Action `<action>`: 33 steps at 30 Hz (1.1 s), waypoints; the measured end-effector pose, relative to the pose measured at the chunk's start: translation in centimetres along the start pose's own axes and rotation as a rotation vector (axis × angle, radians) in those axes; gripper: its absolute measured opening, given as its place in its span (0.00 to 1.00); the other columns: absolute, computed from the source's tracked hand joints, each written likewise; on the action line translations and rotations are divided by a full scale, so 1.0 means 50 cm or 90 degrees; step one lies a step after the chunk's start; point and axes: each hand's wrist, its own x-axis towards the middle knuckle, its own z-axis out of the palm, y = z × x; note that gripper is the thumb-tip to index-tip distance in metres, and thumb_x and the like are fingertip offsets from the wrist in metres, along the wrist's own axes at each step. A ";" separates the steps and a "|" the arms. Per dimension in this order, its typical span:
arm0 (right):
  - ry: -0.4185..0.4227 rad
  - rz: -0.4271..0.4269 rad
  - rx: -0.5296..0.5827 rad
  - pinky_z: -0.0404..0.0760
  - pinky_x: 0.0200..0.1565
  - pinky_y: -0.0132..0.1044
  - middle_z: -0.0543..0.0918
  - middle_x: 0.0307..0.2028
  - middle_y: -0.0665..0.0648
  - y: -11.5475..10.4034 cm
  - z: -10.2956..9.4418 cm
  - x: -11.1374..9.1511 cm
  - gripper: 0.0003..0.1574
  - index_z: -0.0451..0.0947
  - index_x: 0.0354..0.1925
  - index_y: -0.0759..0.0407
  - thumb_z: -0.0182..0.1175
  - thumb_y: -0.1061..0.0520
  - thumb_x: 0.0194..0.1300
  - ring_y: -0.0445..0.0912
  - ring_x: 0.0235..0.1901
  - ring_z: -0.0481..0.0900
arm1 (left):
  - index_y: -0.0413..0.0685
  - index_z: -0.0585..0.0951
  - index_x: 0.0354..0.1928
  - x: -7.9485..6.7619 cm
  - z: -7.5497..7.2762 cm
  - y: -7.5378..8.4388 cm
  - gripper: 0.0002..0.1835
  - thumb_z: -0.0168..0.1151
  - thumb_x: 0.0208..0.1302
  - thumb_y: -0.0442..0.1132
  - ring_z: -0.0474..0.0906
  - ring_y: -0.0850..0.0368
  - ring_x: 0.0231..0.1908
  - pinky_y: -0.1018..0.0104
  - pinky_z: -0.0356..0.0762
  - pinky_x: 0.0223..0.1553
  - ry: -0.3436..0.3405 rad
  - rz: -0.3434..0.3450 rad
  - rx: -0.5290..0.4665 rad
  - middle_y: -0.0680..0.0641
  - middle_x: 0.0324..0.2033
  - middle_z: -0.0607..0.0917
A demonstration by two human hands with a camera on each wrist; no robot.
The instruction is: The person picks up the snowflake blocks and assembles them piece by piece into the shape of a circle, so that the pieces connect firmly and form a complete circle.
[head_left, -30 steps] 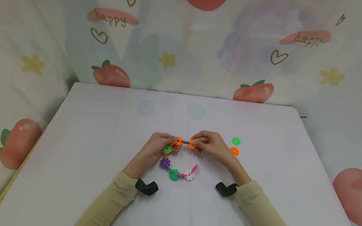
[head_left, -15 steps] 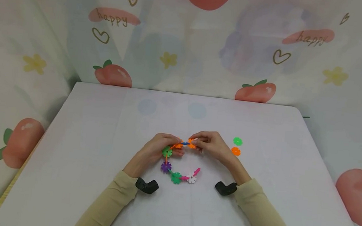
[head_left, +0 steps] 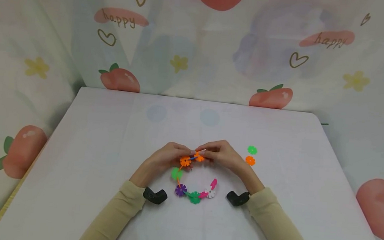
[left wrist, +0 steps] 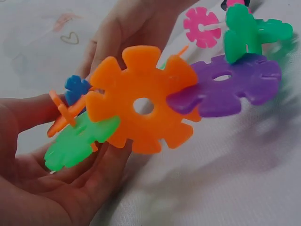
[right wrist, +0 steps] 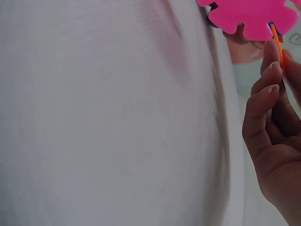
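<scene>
A curved chain of interlocking plastic snowflake discs hangs between the two hands in the head view. It includes a light green disc (head_left: 176, 173), a purple disc (head_left: 181, 190), a dark green disc (head_left: 194, 197), a white disc (head_left: 210, 193) and a pink end disc (head_left: 213, 184). My left hand (head_left: 168, 157) grips the upper part, by an orange disc (head_left: 185, 161) and a blue disc (left wrist: 75, 89). My right hand (head_left: 222, 154) pinches the orange snowflake disc (head_left: 199, 157) at the upper end. In the left wrist view, a large orange disc (left wrist: 155, 59) partly hides the fingers behind it.
On the white tabletop (head_left: 116, 128), a loose green disc (head_left: 252, 150) and a loose orange disc (head_left: 250, 160) lie right of the right hand. Black wrist devices (head_left: 155, 195) sit at both cuffs. A printed curtain (head_left: 211, 60) stands behind the table.
Both hands have drawn closer together at the top of the chain. Its lower part has swung toward the person and to the right. The loose discs stay put.
</scene>
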 end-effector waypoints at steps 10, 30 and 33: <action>0.041 0.026 -0.047 0.81 0.33 0.36 0.88 0.35 0.59 0.003 -0.031 -0.038 0.15 0.86 0.55 0.56 0.60 0.55 0.76 0.53 0.30 0.80 | 0.27 0.83 0.54 -0.002 0.012 -0.002 0.16 0.60 0.74 0.35 0.87 0.56 0.31 0.63 0.89 0.40 0.036 -0.025 -0.012 0.39 0.40 0.89; 0.188 0.142 -0.128 0.84 0.38 0.33 0.89 0.43 0.62 0.072 -0.169 -0.189 0.18 0.84 0.51 0.63 0.69 0.54 0.68 0.45 0.34 0.85 | 0.26 0.82 0.55 -0.007 0.009 0.001 0.16 0.58 0.76 0.34 0.85 0.57 0.31 0.63 0.89 0.41 0.044 0.001 -0.038 0.38 0.41 0.86; 0.212 0.148 -0.157 0.84 0.37 0.32 0.89 0.44 0.63 0.076 -0.172 -0.196 0.20 0.83 0.52 0.65 0.70 0.56 0.66 0.45 0.35 0.85 | 0.27 0.82 0.54 -0.007 0.012 0.002 0.15 0.59 0.76 0.34 0.85 0.57 0.30 0.63 0.89 0.41 0.050 -0.005 -0.037 0.39 0.41 0.86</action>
